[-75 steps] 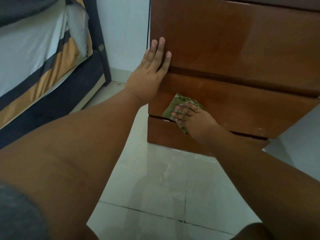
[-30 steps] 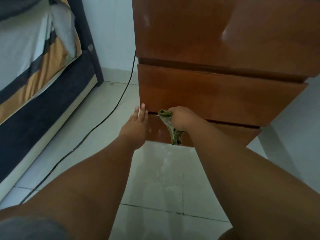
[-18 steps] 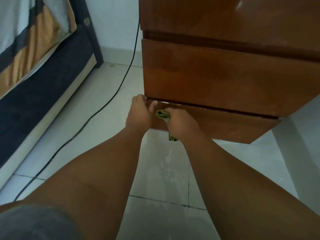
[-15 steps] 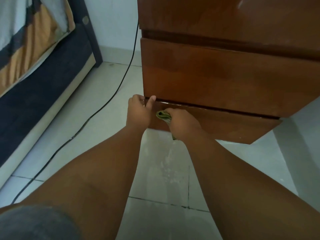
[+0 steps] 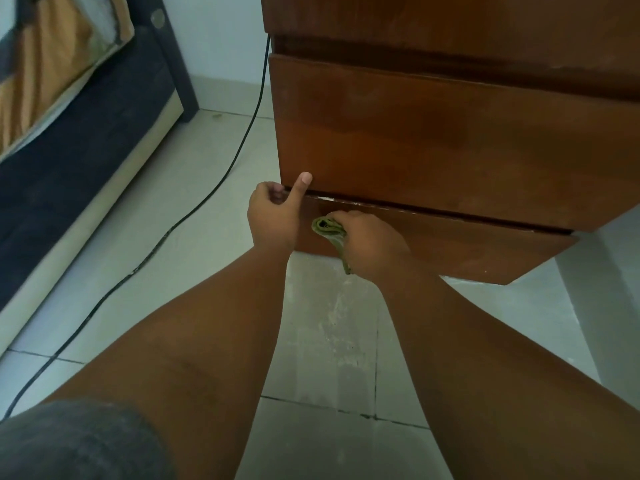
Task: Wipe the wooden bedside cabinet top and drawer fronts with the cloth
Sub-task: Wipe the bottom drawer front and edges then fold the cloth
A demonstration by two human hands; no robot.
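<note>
R hand [image 5: 370, 244] fisted on folded green cloth [image 5: 329, 230], pressed to bottom drawer front [image 5: 450, 247] nr its left end. L hand [image 5: 275, 216] curled at cabinet's [image 5: 433, 140] left corner edge, thumb up on middle drawer. Cable [image 5: 207, 188] on open floor [image 5: 214, 244] to left.

Left hand [image 5: 273, 220] fingers curled, thumb raised; right hand [image 5: 370, 242] fisted.

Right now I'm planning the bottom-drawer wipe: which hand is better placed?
Right hand: it grips the cloth against the bottom drawer front. The left hand holds no cloth.
</note>
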